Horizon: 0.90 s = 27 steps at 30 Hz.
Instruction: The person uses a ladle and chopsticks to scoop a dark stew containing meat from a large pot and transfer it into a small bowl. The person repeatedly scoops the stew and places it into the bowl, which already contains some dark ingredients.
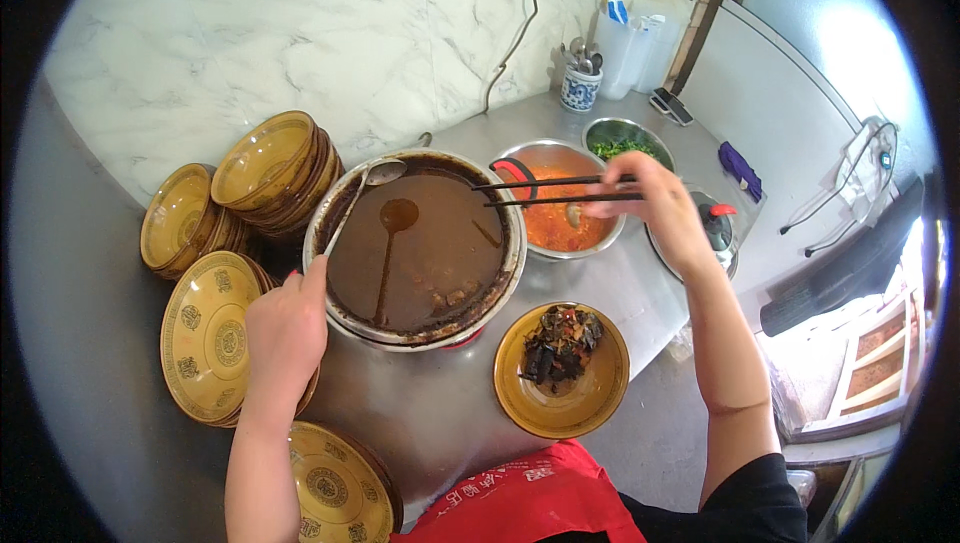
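My left hand (289, 318) grips the handle of a metal spoon (386, 172) over the left side of a large pot (420, 343). The pot holds brown broth (420, 250) with a few chunks near its lower right. Black chopsticks (555, 182) are held in my right hand (652, 202), with their tips apart above the pot's right side and nothing between them. Below and right of the pot, a yellow-brown bowl (592, 404) contains dark, leafy cooked food (561, 348) with red bits.
Stacked bowls (262, 160) and patterned plates (210, 337) crowd the left. Right of the pot stand a steel basin (615, 232) of red-orange soup and a bowl of chopped greens (622, 147). A glass lid (716, 224), spoon holder (580, 89) and phones (671, 106) lie beyond.
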Each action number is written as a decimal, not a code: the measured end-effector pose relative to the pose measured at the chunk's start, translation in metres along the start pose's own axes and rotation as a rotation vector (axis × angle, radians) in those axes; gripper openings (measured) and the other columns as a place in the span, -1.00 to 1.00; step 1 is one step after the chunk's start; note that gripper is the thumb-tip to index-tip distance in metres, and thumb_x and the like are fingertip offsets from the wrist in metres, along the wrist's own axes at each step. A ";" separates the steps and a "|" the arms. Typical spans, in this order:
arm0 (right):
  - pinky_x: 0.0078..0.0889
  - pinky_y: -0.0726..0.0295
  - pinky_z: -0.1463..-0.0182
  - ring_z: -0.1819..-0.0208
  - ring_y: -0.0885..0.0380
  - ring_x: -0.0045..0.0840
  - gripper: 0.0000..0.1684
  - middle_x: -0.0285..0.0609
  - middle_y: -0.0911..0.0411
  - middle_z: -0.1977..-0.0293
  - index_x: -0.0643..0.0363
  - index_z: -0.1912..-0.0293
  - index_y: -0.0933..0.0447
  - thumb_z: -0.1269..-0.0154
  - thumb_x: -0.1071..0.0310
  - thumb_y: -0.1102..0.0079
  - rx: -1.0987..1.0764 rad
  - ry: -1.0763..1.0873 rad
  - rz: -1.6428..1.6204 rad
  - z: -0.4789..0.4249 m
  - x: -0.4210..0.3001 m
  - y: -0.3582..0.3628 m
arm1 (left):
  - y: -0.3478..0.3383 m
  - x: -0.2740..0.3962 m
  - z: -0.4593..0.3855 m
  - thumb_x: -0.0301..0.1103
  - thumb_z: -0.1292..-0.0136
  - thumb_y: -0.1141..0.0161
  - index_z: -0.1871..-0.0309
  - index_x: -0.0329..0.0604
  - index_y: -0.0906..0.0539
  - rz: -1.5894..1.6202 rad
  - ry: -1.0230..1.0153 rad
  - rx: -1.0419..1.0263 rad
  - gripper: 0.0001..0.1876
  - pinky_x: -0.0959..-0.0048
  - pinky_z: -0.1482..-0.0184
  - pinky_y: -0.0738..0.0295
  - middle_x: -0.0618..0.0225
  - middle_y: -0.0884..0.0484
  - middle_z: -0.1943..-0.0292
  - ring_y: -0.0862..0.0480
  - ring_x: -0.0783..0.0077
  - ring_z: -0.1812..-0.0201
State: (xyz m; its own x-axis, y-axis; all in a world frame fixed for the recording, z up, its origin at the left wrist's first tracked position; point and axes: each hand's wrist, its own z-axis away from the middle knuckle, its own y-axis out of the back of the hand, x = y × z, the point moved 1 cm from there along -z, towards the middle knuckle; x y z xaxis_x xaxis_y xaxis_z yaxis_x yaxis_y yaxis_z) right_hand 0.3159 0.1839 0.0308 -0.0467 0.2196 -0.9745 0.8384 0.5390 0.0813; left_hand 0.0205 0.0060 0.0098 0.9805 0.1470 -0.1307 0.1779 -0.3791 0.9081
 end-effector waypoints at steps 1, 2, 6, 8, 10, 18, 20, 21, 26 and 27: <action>-0.54 -0.50 0.23 0.34 -0.50 -0.48 -0.65 -0.18 -0.39 0.34 0.28 0.30 -0.33 -0.32 0.18 0.32 0.005 0.027 0.033 -0.010 0.001 -0.011 | 0.000 -0.001 -0.003 -0.52 -0.01 0.04 0.14 -0.23 -0.46 -0.040 -0.016 -0.003 -0.71 0.38 0.56 -0.37 0.25 -0.45 0.64 -0.49 0.26 0.60; -0.56 -0.49 0.26 0.37 -0.51 -0.51 -0.66 -0.19 -0.41 0.39 0.29 0.33 -0.34 -0.32 0.20 0.30 -0.029 0.046 0.133 -0.020 0.000 -0.021 | 0.000 -0.001 -0.006 -0.53 0.02 0.06 0.17 -0.25 -0.46 -0.056 -0.027 -0.021 -0.73 0.39 0.55 -0.40 0.23 -0.46 0.63 -0.51 0.25 0.58; -0.41 -0.43 0.36 0.47 -0.51 -0.39 -0.69 -0.05 -0.45 0.59 0.27 0.34 -0.41 -0.24 0.21 0.19 -0.092 0.127 0.543 -0.052 0.015 -0.050 | -0.007 0.002 -0.016 -0.52 0.01 0.08 0.36 -0.25 -0.43 -0.101 0.062 -0.174 -0.87 0.33 0.53 -0.42 0.14 -0.51 0.60 -0.55 0.19 0.55; -0.33 -0.42 0.33 0.45 -0.48 -0.27 -0.68 0.00 -0.46 0.58 0.25 0.34 -0.43 -0.23 0.19 0.18 -0.070 0.152 0.658 -0.062 0.030 -0.059 | -0.017 0.009 -0.024 -0.52 0.02 0.08 0.40 -0.26 -0.42 -0.062 0.037 -0.177 -0.91 0.32 0.54 -0.42 0.13 -0.51 0.61 -0.55 0.17 0.57; -0.23 -0.39 0.30 0.40 -0.43 -0.13 -0.66 0.05 -0.46 0.55 0.23 0.38 -0.45 -0.21 0.16 0.18 -0.072 0.131 0.695 -0.070 0.036 -0.073 | -0.026 0.010 -0.026 -0.52 0.04 0.06 0.48 -0.27 -0.40 -0.047 0.020 -0.165 -0.96 0.34 0.57 -0.41 0.14 -0.50 0.66 -0.55 0.18 0.60; -0.49 -0.45 0.44 0.60 -0.49 -0.52 -0.62 -0.12 -0.45 0.61 0.29 0.45 -0.41 -0.25 0.18 0.21 0.013 -0.156 0.190 -0.094 0.073 -0.087 | -0.051 0.006 -0.042 -0.41 -0.12 0.13 0.38 -0.31 -0.47 0.328 0.198 -0.318 -0.82 0.30 0.36 -0.42 0.04 -0.54 0.52 -0.56 0.12 0.41; -0.59 -0.47 0.47 0.59 -0.50 -0.59 -0.62 -0.18 -0.44 0.58 0.30 0.45 -0.40 -0.27 0.18 0.22 0.031 -0.194 0.019 -0.091 0.076 -0.082 | -0.056 -0.003 -0.041 -0.36 -0.17 0.16 0.26 -0.32 -0.50 0.463 0.241 -0.301 -0.75 0.30 0.27 -0.41 0.03 -0.55 0.42 -0.55 0.09 0.32; -0.60 -0.49 0.48 0.59 -0.50 -0.58 -0.62 -0.17 -0.44 0.56 0.30 0.44 -0.40 -0.27 0.19 0.23 0.037 -0.201 -0.021 -0.089 0.077 -0.080 | -0.058 -0.009 -0.039 -0.35 -0.16 0.15 0.21 -0.31 -0.49 0.547 0.302 -0.349 -0.74 0.30 0.23 -0.40 0.02 -0.55 0.39 -0.54 0.09 0.28; -0.56 -0.54 0.46 0.57 -0.52 -0.49 -0.63 -0.10 -0.46 0.50 0.30 0.41 -0.38 -0.29 0.19 0.25 0.084 -0.206 -0.126 -0.077 0.069 -0.061 | -0.045 -0.025 -0.027 -0.34 -0.16 0.11 0.15 -0.33 -0.48 0.899 0.524 -0.477 -0.71 0.44 0.35 -0.37 0.17 -0.53 0.50 -0.52 0.33 0.44; -0.56 -0.54 0.46 0.57 -0.52 -0.49 -0.63 -0.09 -0.47 0.49 0.30 0.41 -0.38 -0.29 0.19 0.26 0.091 -0.203 -0.146 -0.074 0.067 -0.058 | -0.037 -0.026 -0.023 -0.34 -0.16 0.11 0.16 -0.34 -0.48 0.954 0.568 -0.497 -0.72 0.48 0.39 -0.35 0.20 -0.52 0.54 -0.51 0.40 0.49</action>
State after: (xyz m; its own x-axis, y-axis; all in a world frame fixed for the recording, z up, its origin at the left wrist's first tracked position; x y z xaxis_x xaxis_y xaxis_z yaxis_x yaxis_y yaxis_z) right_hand 0.2239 0.2274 -0.0234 -0.0682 -0.0278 -0.9973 0.8767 0.4754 -0.0732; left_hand -0.0137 0.0378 -0.0115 0.5011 0.4269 0.7527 -0.7684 -0.1806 0.6140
